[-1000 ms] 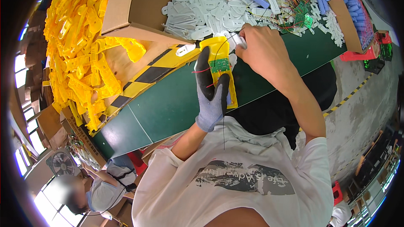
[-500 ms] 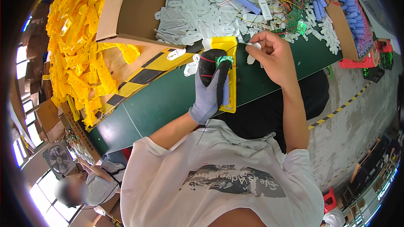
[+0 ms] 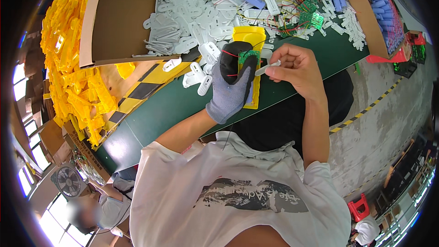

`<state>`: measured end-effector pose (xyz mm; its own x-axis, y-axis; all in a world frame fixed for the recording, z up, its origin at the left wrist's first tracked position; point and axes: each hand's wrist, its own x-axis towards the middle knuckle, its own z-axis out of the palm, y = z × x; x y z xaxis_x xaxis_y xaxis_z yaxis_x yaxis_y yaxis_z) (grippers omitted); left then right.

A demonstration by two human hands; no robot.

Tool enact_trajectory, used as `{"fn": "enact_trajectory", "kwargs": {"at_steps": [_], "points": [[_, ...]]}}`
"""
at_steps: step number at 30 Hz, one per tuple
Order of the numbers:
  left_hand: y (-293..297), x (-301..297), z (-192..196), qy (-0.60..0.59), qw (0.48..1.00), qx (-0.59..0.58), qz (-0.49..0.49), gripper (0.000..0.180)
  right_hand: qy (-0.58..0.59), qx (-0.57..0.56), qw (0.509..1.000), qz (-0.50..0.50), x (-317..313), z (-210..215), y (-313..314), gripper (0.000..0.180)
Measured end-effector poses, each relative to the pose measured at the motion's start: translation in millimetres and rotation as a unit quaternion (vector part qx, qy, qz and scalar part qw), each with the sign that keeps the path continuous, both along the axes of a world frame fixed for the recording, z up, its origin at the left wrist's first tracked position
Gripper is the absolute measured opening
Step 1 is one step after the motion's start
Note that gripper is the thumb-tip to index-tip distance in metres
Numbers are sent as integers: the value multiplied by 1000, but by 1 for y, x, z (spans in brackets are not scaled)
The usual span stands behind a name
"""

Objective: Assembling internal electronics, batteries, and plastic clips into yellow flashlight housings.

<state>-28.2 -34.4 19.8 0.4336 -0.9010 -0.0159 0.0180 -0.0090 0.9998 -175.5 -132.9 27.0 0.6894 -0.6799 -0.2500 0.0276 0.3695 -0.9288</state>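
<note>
The gloved left grip [image 3: 230, 84] was clamped around the yellow housing [image 3: 249, 33], held over the tabletop [image 3: 153, 121] with the green circuit board [image 3: 248, 56] toward its 12 o'clock end, while the bare right grip [image 3: 295, 71], at the housing's 3 o'clock, was pinched on a small white piece [image 3: 264, 70]. Loose white covers [image 3: 196, 74] lay at the left grip's 9 o'clock, the white pile [image 3: 187, 16] at 11. Working well here probably called for a steady housing, a light pinch on the piece's 3 o'clock end, and the red wires [image 3: 230, 54] kept from snagging.
</note>
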Motion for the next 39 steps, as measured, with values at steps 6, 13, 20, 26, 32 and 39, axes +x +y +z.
{"fn": "enact_trajectory", "kwargs": {"at_steps": [6, 13, 20, 26, 32, 39], "points": [[0, 1, -6, -27, 999, -23, 2, 22, 37, -63, 997, 18, -7, 3, 1, 18], [5, 2, -5, -24, 1000, 6, -9, 23, -8, -82, 994, -72, 10, -3, 33, 34], [6, -1, -10, 1, 1000, 23, 2, 24, 1, -157, 980, -120, 15, -2, 45, 42], [5, 1, -3, -78, 996, 19, -26, 21, 85, -270, 955, -87, 14, 5, 47, 40], [8, -1, -8, -57, 998, 18, -18, 22, 24, -163, 975, -151, 20, -3, 59, 37], [6, 2, -10, -86, 996, -2, -24, 23, 27, -264, 950, -162, 21, -12, 55, 35]]}}
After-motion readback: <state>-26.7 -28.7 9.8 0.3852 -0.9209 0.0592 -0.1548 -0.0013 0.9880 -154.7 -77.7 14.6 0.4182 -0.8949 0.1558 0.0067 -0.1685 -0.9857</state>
